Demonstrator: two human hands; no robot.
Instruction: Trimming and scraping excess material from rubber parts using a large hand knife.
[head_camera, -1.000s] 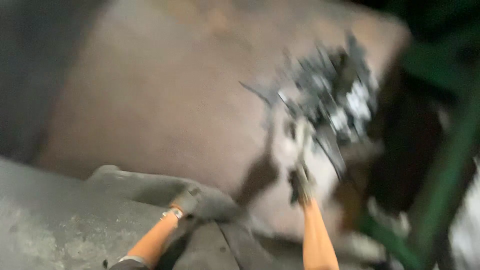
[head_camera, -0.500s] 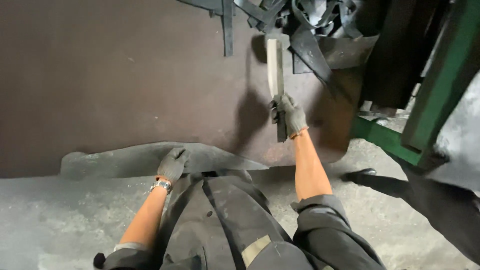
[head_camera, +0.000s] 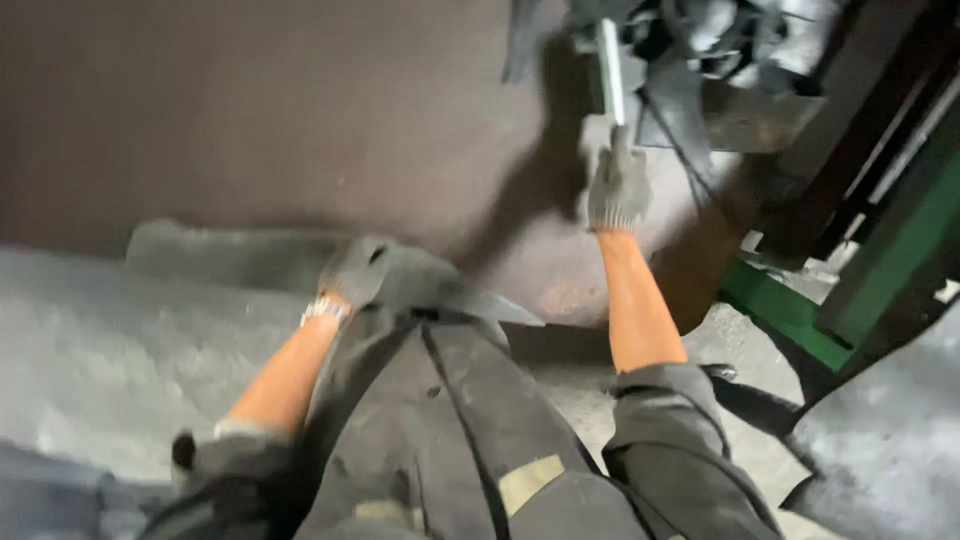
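A: Item one, right hand (head_camera: 618, 188)?
B: Gloved, clenched around the lower end of a long pale blade (head_camera: 610, 70), which pointed up into a heap of dark scrap pieces (head_camera: 700, 60).

A: Item two, left hand (head_camera: 358, 272)?
B: Gloved, laid on a grey sheet (head_camera: 230, 255) at the edge of the brown metal plate (head_camera: 250, 110); grip could not be told.

A: Surroundings?
B: Green frame (head_camera: 800, 320), right side.

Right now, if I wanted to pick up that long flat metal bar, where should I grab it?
Probably at its near, lower end, coming from below, where the gloved right hand already grips the pale flat bar. That end is free, and the bar is narrow enough for a fist. Its far end runs up into the dark scrap pile, where jagged pieces crowd it. The left hand rests on a grey sheet.
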